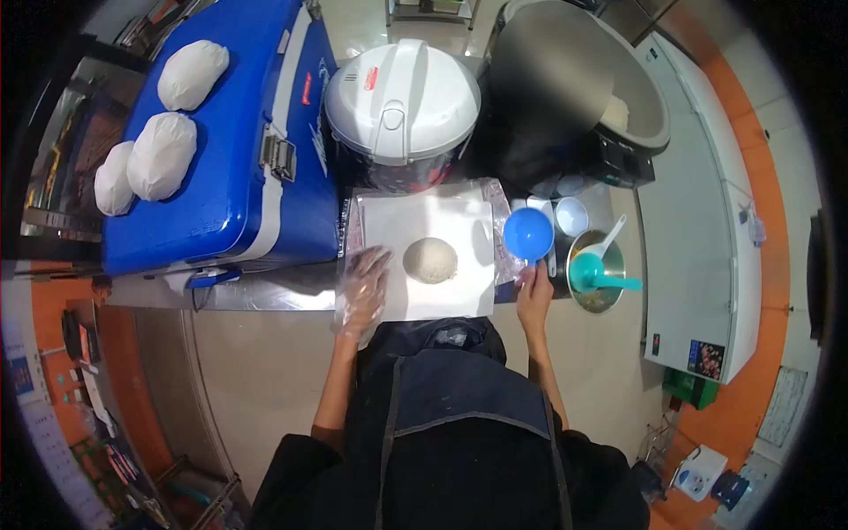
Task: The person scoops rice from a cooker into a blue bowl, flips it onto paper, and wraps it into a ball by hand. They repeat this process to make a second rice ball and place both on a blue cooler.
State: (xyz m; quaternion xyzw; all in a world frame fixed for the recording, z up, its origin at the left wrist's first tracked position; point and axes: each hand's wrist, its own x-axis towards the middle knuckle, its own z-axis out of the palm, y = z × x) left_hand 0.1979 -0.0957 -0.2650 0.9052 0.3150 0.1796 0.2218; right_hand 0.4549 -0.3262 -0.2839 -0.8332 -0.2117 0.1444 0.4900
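Note:
A rounded mound of rice (431, 261) lies on a white sheet of paper (397, 296) in front of me. My left hand (365, 287), in a clear plastic glove, is at the paper's left edge with its fingers stretched out and nothing held. My right hand (533, 296), to the right of the paper, is closed on the handle of a blue scoop (528, 235). The scoop's round bowl points away from me. Beside it stands a metal bowl (609, 299) holding a teal ladle (594, 272) and a white ladle (602, 240).
A white-lidded rice cooker (402, 102) stands behind the paper. At its right is a large open cooker (636, 106) with rice inside. Three white wrapped bundles (163, 157) lie on a blue cooler box (203, 216) at left. A white chest freezer (685, 212) is far right.

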